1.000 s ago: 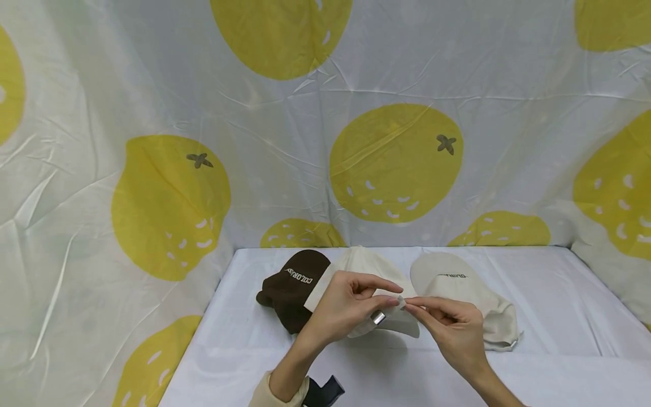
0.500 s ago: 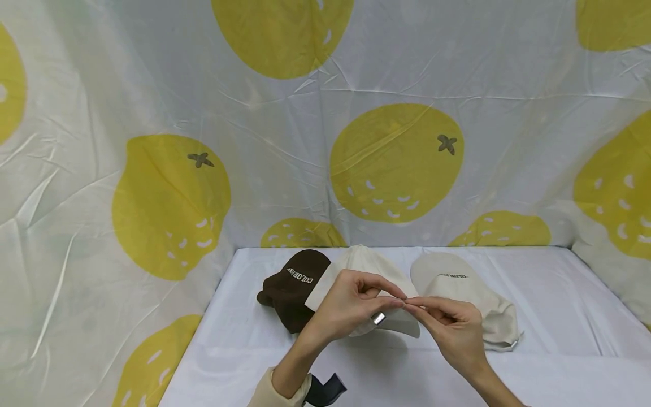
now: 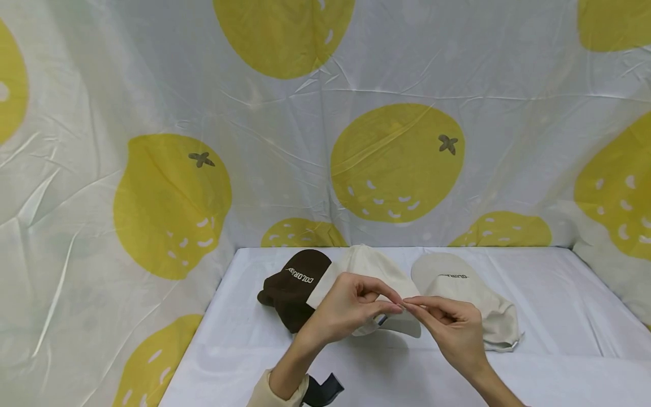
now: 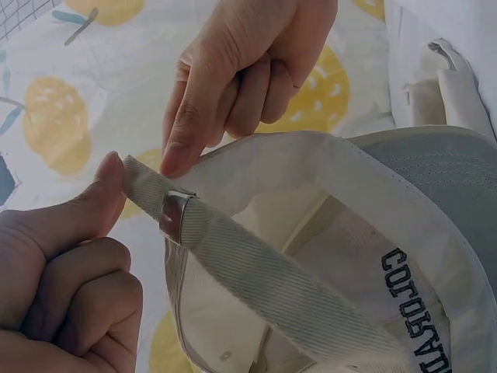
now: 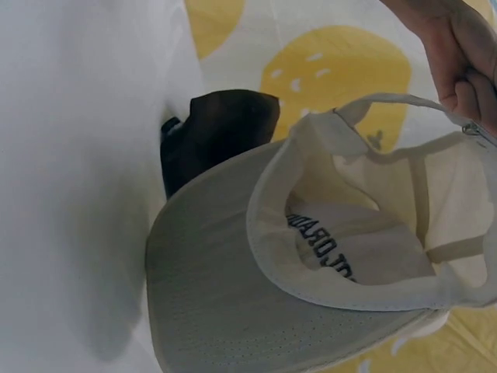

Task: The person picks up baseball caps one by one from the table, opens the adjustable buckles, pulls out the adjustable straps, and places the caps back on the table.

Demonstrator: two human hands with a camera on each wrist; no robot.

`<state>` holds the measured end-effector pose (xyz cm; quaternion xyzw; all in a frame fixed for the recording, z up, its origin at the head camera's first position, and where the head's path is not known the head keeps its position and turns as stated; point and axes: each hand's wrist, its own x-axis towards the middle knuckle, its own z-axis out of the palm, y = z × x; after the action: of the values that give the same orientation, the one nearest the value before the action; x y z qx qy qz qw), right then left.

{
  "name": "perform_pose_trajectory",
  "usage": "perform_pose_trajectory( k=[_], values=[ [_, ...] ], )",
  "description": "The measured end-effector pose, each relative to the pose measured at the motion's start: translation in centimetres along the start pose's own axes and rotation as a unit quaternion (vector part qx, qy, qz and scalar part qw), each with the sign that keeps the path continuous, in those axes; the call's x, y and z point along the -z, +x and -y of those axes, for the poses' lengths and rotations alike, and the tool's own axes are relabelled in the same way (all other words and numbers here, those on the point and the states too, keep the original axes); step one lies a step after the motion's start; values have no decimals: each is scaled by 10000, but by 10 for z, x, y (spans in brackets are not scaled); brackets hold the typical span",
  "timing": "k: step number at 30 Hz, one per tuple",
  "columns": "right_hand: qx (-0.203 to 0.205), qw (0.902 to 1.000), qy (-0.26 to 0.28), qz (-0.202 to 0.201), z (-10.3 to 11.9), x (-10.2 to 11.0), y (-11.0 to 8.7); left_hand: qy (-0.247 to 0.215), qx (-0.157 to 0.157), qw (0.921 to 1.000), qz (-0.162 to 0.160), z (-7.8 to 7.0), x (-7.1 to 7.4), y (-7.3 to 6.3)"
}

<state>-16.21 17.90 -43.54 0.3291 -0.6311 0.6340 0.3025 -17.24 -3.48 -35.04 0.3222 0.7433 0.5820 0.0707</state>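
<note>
Lying between fingertips (image 4: 111, 169), the beige strap end (image 4: 145, 184)

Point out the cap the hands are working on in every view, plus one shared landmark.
Head: cap low, just right of centre, partly behind the left hand.
Left wrist: cap fills the lower right.
Right wrist: cap fills the lower right, brim leftmost.
Shared landmark: lemon-print cloth.
</note>
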Motion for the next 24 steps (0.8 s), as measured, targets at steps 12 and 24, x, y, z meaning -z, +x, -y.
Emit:
perform_pose_trajectory(
  k=[12,24],
  values=[
    [-22,9999,-148,-33,-1,0,-1,20,-87,9999,-127,0,-4,-1],
    [-87,9999,-54,-53,0,-1,0,-352,28,9989,-315,2,-2,-4]
  ],
)
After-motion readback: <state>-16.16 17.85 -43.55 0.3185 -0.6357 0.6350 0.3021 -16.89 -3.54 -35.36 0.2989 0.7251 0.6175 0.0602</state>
